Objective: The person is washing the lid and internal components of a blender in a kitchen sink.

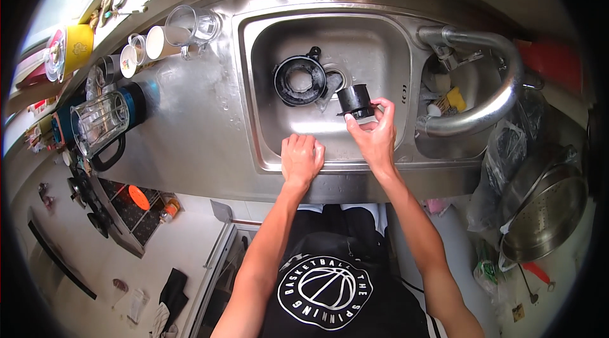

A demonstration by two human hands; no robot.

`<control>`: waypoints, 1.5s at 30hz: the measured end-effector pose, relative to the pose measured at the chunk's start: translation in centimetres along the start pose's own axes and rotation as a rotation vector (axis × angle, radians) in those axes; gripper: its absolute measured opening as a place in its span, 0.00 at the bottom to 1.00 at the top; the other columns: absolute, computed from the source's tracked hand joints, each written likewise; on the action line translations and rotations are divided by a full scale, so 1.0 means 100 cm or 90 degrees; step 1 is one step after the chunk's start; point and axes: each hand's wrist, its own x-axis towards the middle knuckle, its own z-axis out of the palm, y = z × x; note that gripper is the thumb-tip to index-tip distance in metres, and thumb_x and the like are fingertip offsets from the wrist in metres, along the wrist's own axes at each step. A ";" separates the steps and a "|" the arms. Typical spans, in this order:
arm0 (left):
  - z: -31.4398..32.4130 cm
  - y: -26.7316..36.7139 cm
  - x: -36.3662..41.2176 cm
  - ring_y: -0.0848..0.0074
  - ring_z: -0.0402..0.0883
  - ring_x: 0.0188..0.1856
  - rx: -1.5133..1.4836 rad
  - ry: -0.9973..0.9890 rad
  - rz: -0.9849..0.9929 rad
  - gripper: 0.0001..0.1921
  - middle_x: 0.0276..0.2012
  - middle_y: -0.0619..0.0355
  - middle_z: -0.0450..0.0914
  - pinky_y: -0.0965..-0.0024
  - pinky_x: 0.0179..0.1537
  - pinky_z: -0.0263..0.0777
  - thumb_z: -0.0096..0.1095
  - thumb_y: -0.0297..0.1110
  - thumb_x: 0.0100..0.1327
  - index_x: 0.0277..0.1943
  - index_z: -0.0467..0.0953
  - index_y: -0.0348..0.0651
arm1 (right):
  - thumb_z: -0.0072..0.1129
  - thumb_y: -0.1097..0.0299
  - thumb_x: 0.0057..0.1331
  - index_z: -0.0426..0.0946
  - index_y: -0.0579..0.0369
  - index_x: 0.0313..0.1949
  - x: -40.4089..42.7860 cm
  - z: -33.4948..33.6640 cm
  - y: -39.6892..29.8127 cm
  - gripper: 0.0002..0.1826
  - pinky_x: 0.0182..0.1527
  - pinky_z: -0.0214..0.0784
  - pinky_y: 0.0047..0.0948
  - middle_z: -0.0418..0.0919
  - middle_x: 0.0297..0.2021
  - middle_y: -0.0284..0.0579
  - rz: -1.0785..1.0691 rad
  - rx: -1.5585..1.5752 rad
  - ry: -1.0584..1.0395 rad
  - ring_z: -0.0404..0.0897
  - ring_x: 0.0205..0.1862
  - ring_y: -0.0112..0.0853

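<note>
In the head view my right hand (376, 136) grips a black plastic cylindrical part (354, 101) by its flanged lower end, above the right half of the stainless steel sink basin (333, 140). My left hand (303, 157) is at the basin's near rim with its fingers curled; whether anything is inside them cannot be told. Beyond it in the basin lies a black round ring-shaped part (300, 80) with tabs and wet patches on it. Between the two black parts, beside the drain (337, 76), is a small translucent piece (327, 99).
A curved metal faucet (511, 71) arches over the small side basin at right, which holds a yellow sponge (456, 99). Left on the counter are a glass blender jug (101, 124), a clear glass pitcher (207, 26) and cups (157, 43). A metal colander (547, 214) stands at far right.
</note>
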 end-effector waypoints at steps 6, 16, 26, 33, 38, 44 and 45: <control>0.000 -0.007 0.005 0.61 0.76 0.33 0.025 0.015 -0.010 0.07 0.25 0.54 0.78 0.58 0.42 0.67 0.63 0.31 0.56 0.25 0.75 0.42 | 0.74 0.61 0.58 0.60 0.60 0.57 0.012 0.011 -0.001 0.36 0.29 0.75 0.30 0.82 0.42 0.56 0.161 0.013 -0.021 0.86 0.30 0.32; 0.001 -0.007 0.007 0.61 0.76 0.35 0.008 0.002 -0.012 0.06 0.26 0.53 0.79 0.59 0.43 0.67 0.62 0.30 0.57 0.27 0.76 0.41 | 0.72 0.64 0.60 0.58 0.62 0.56 0.015 0.013 0.012 0.35 0.24 0.74 0.26 0.81 0.38 0.55 0.214 0.079 -0.012 0.82 0.25 0.31; 0.003 -0.010 0.005 0.63 0.77 0.40 -0.001 -0.051 -0.044 0.08 0.31 0.54 0.81 0.59 0.46 0.67 0.63 0.36 0.57 0.29 0.79 0.41 | 0.80 0.66 0.49 0.64 0.56 0.39 0.030 0.076 -0.028 0.29 0.46 0.76 0.39 0.79 0.50 0.56 -0.184 -0.003 -0.096 0.83 0.45 0.44; 0.009 -0.017 -0.019 0.56 0.77 0.47 -0.233 -0.092 -0.225 0.15 0.41 0.46 0.79 0.54 0.50 0.69 0.63 0.41 0.62 0.45 0.77 0.39 | 0.79 0.65 0.44 0.73 0.58 0.38 0.009 0.198 -0.092 0.26 0.56 0.71 0.42 0.80 0.52 0.51 -0.519 -0.046 -0.341 0.78 0.56 0.47; -0.008 -0.005 0.000 0.62 0.74 0.38 -0.032 0.008 0.007 0.07 0.31 0.53 0.77 0.56 0.43 0.66 0.61 0.34 0.58 0.32 0.73 0.40 | 0.77 0.68 0.45 0.73 0.56 0.48 -0.016 0.292 -0.088 0.30 0.59 0.66 0.43 0.75 0.60 0.43 -0.684 -0.149 -0.495 0.71 0.64 0.43; -0.004 -0.005 0.006 0.61 0.76 0.34 -0.053 0.081 -0.001 0.06 0.25 0.52 0.77 0.59 0.41 0.68 0.64 0.28 0.54 0.27 0.73 0.40 | 0.59 0.70 0.62 0.78 0.48 0.46 -0.030 0.343 -0.072 0.12 0.73 0.44 0.52 0.64 0.70 0.42 -0.732 -0.406 -0.543 0.49 0.78 0.44; -0.005 -0.005 0.006 0.61 0.76 0.34 -0.052 0.079 -0.005 0.06 0.25 0.52 0.77 0.59 0.41 0.68 0.64 0.28 0.54 0.27 0.73 0.40 | 0.59 0.70 0.62 0.78 0.48 0.46 -0.031 0.343 -0.069 0.12 0.73 0.44 0.52 0.64 0.70 0.42 -0.730 -0.404 -0.546 0.49 0.78 0.44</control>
